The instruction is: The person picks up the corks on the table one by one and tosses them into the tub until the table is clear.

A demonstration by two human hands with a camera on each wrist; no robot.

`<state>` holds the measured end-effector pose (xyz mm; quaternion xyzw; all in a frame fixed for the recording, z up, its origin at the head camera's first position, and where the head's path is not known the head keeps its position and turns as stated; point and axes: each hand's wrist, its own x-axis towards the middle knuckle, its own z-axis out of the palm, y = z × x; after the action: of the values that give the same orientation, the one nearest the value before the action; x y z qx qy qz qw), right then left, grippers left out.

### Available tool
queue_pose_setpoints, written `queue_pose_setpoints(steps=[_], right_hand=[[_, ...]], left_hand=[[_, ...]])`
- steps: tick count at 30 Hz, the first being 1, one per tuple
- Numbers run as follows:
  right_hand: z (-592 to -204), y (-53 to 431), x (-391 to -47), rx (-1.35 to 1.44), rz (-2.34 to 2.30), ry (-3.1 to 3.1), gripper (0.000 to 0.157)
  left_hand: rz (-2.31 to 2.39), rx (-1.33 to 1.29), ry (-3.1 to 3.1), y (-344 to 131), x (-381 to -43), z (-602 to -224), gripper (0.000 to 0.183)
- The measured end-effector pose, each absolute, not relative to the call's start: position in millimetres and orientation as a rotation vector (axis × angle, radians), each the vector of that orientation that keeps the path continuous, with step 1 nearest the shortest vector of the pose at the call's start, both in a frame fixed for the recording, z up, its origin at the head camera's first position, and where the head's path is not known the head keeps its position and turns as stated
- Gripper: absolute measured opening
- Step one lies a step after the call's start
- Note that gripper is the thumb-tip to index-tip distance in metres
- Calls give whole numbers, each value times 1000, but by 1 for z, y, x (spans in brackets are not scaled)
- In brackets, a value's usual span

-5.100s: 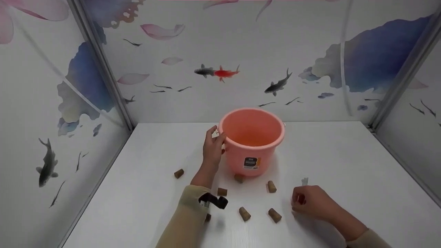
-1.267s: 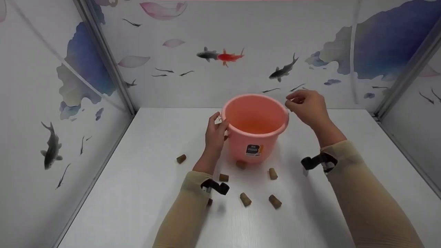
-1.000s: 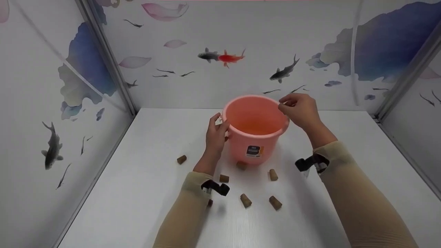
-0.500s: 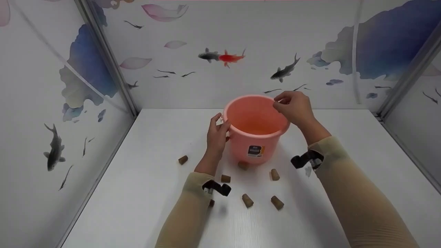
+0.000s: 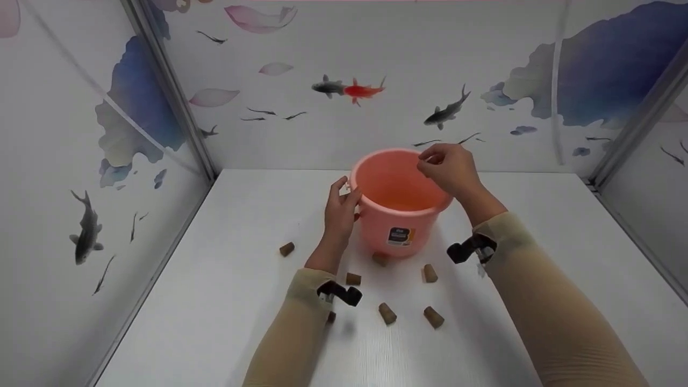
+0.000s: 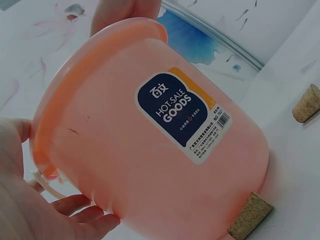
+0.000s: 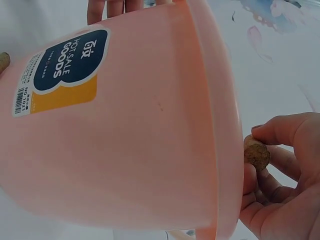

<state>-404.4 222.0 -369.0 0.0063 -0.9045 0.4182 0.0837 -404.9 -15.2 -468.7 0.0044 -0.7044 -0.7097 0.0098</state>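
Note:
A pink plastic bucket [image 5: 395,223] with a dark label stands upright on the white table. At its left side my left hand [image 5: 339,215] grips the rim, thumb at the edge and fingers against the outer wall. Above the bucket's opening, towards its right rear, hovers my right hand [image 5: 449,169]. The right wrist view shows that it pinches a tapered cork stopper [image 7: 257,153] between thumb and fingers; in the head view the cork is hidden. The bucket's visible inside is plain pink, and part of its bottom is out of sight.
Several cork stoppers lie scattered on the table: one [image 5: 380,259] against the bucket's base, one [image 5: 287,249] farther left, others [image 5: 387,314] nearer the front. A small clear object [image 5: 481,270] lies by the right sleeve. Printed white panels [image 5: 258,145] enclose the table.
My right hand has risen from the table at the right to the bucket's height. Over the last second it has moved left across the rim. The left hand keeps its grip.

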Motion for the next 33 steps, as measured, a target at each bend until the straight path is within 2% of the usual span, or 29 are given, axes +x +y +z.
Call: queue_pose_setpoints(steps=[8, 23, 33], right_hand=[[-370, 224, -400, 12, 1211, -2703, 35], [-380, 224, -380, 43, 1199, -2640, 35], [-377, 250, -366, -36, 1213, -2583, 38]], left_hand=[[-2217, 14, -2203, -14, -406, -469, 63], [-2229, -32, -2171, -17, -405, -474, 59], [-2243, -29, -2167, -18, -406, -473, 61]])
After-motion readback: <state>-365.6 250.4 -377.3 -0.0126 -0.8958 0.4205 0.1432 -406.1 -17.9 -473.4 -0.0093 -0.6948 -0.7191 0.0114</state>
